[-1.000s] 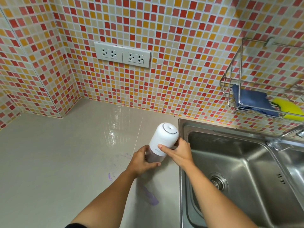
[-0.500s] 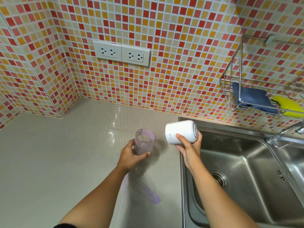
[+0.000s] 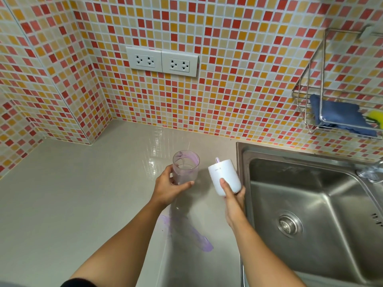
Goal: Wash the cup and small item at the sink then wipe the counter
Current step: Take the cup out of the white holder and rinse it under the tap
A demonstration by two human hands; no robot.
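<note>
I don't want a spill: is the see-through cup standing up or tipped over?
Upright. The cup, gripped by the left hand, has its open rim facing up, purple smears inside. The right hand holds the white top.

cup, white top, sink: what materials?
cup: clear plastic or glass, can't tell which; see-through wall, smeared purple inside.
white top: probably plastic; opaque, smooth, soft sheen.
sink: stainless steel, brushed; grey metallic reflections.
</note>
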